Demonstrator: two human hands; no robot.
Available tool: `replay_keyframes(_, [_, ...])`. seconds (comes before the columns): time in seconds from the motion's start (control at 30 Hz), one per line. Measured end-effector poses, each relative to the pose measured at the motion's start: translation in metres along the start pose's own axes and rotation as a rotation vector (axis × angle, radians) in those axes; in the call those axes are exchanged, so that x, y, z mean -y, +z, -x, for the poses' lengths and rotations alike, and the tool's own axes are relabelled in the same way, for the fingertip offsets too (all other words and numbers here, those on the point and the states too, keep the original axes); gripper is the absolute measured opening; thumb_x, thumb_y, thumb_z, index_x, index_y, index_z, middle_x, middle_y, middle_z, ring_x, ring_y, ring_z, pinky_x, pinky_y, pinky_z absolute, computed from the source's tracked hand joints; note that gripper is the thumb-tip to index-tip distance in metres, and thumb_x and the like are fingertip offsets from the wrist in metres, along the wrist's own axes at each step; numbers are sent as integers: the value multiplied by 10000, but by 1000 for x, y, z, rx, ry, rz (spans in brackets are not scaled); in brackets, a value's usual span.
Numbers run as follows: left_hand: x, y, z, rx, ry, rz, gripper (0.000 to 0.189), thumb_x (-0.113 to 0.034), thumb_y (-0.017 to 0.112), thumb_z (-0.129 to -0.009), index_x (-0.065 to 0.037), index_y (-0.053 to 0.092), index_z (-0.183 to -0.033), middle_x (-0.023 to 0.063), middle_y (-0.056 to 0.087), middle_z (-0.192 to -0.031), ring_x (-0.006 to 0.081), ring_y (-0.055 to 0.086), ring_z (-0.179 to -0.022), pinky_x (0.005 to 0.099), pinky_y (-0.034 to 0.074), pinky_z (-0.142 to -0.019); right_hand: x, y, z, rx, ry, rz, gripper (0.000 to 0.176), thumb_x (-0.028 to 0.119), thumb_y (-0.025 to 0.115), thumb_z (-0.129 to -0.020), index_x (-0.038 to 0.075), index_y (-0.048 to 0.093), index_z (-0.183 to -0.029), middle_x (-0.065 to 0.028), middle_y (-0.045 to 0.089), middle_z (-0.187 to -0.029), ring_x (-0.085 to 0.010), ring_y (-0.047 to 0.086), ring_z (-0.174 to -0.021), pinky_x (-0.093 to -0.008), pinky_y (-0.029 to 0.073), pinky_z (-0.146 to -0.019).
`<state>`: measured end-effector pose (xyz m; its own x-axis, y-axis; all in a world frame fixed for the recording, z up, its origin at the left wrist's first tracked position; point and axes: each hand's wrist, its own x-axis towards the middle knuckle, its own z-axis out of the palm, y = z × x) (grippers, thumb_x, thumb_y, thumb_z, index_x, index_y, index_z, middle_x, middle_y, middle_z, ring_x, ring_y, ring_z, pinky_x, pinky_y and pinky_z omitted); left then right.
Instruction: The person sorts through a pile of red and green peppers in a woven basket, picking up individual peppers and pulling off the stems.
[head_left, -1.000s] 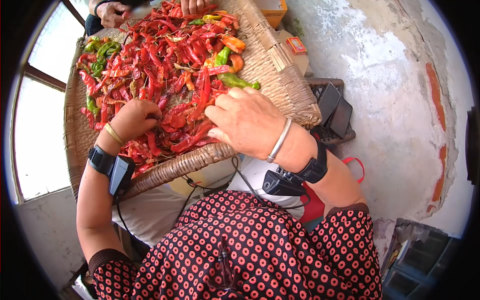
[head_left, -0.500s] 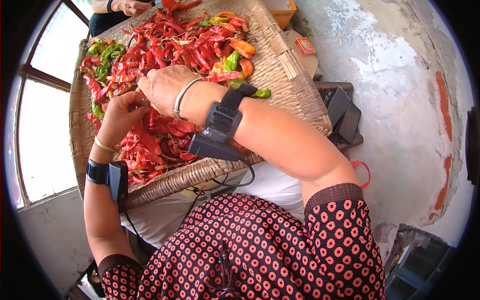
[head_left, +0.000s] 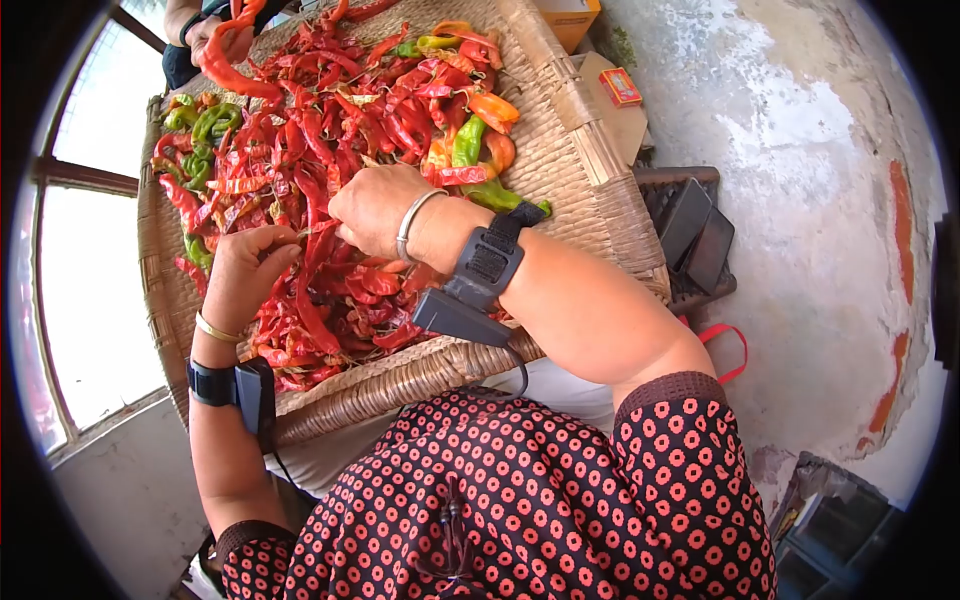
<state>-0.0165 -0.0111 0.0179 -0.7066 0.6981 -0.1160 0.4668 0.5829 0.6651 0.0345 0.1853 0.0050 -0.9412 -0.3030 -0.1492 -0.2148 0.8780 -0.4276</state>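
Inside one woven tray's (head_left: pixel 585 160) near half, among red peppers (head_left: pixel 320 320) too many to count, the left hand (head_left: pixel 245 265) bends its thumb and fingers toward each other and the right hand (head_left: pixel 382 208) curls its fingers downward; I can't tell whether either pinches a pod. Each wrist has one bracelet, and two green peppers (head_left: pixel 468 142) lie beyond the right hand. Farther off, another person's hand (head_left: pixel 232 42) holds one long red pepper (head_left: pixel 222 70), while two boxes (head_left: pixel 620 87) sit past the tray's right edge.
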Motion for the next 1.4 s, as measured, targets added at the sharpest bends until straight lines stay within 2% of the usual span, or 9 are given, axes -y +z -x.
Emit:
replay_keyframes(0.2, [4,-4,-3,-7,-102,-113,109,-97,601,-746,-7,601,-808,114,589,-684,195,569,-590,278,435,-547,-28,-26,-7,22,215,-36,255,274,531,-772,58,625,-871,-142,619,-872,-294,589,-865,-410,468,-752])
replay_keyframes(0.27, [9,2,-4,-79,96,-250,130,-103,614,-726,-15,603,-821,118,593,-764,251,585,-676,314,451,-604,-39,-15,-15,-429,140,-483,324,309,572,-757,57,568,-961,-179,590,-962,-312,567,-896,-415,446,-789])
replay_keyframes(0.37, [11,8,-5,-114,99,-263,179,-106,625,-707,-33,600,-868,115,581,-888,288,575,-790,343,460,-672,-36,-14,-15,-684,96,-364,368,298,602,-738,56,515,-1000,-178,550,-1023,-311,544,-932,-404,443,-798])
replay_keyframes(0.43, [10,10,-5,-153,130,-339,248,-111,628,-703,-57,585,-941,107,558,-1002,289,570,-834,345,465,-695,-31,-15,-7,-367,158,-81,375,280,618,-726,63,496,-1007,-150,514,-1027,-314,532,-931,-395,445,-801])
replay_keyframes(0.73, [2,21,-5,17,112,-295,287,-115,636,-687,-61,574,-963,84,566,-919,282,579,-751,343,476,-647,-33,15,-5,-23,130,129,142,78,498,-753,70,562,-879,-126,551,-911,-293,582,-833,-377,486,-695])
replay_keyframes(0.9, [2,23,-6,21,151,-208,303,-89,642,-676,-58,570,-969,97,564,-933,284,578,-746,346,474,-639,-25,6,-4,24,59,154,100,125,531,-733,69,588,-794,-126,592,-819,-282,597,-799,-387,484,-682])
replay_keyframes(1.07, [-17,23,-5,-110,58,-89,378,-45,645,-658,-56,543,-1021,111,551,-1006,276,582,-751,332,477,-637,-1,1,-2,-65,-3,-227,178,213,580,-684,81,622,-796,-129,618,-777,-297,600,-762,-403,471,-699])
replay_keyframes(1.13, [-17,25,-8,-197,350,-86,417,-28,644,-646,-51,522,-1045,113,536,-1042,274,581,-746,323,476,-639,9,-9,0,35,-57,-482,250,333,601,-684,94,660,-729,-126,629,-736,-278,605,-726,-368,471,-686])
replay_keyframes(1.4, [-6,18,-3,-48,185,36,96,-18,624,-679,-32,580,-763,86,557,-662,224,560,-608,276,431,-543,4,-12,2,135,-36,-1039,243,262,630,-757,20,623,-780,-54,610,-657,-115,563,-575,-249,455,-557])
